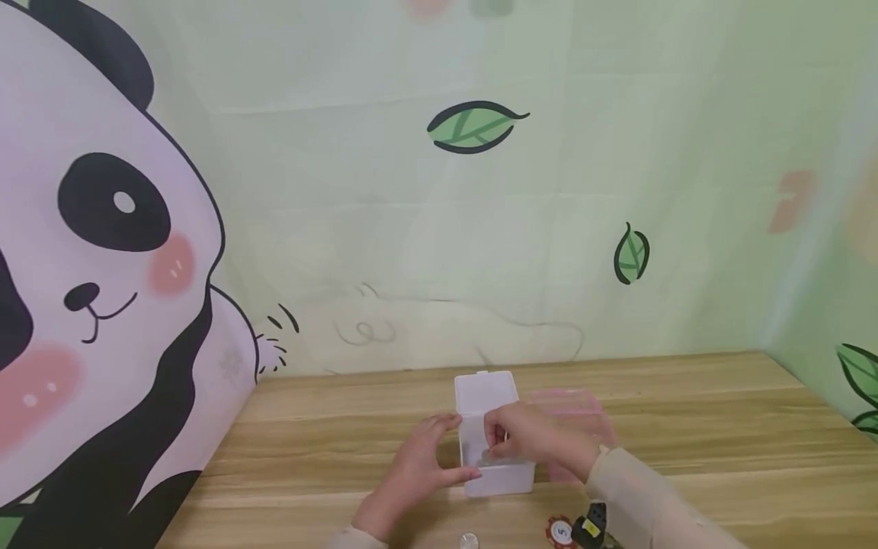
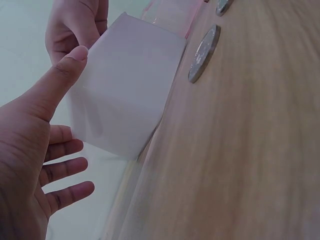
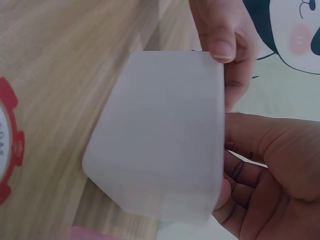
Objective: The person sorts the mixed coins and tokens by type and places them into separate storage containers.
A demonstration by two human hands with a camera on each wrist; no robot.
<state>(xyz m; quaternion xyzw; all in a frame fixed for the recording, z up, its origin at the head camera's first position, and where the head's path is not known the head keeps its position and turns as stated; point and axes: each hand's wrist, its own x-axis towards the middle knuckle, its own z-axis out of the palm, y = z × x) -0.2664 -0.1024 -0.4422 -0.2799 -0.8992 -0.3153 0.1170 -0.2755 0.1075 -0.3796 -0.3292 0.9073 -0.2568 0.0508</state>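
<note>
Hands were seen at a translucent white box (image 1: 495,450) that stood on the wooden bench (image 1: 686,427), its lid raised. The left hand (image 1: 418,465) was laid against the box's left side, thumb pressed to the wall, the other fingers straight and spread. The right hand (image 1: 528,435) was curled over the box's open top; what it pinched could not be told. A pink box (image 1: 572,408) lay just behind. A red chip (image 1: 560,531) and a coin (image 1: 469,541) were set near the front edge.

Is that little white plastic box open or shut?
Open. In the head view the white box sits on the table with its lid standing up behind it; the right hand reaches into it, the left hand steadies its side.
</note>
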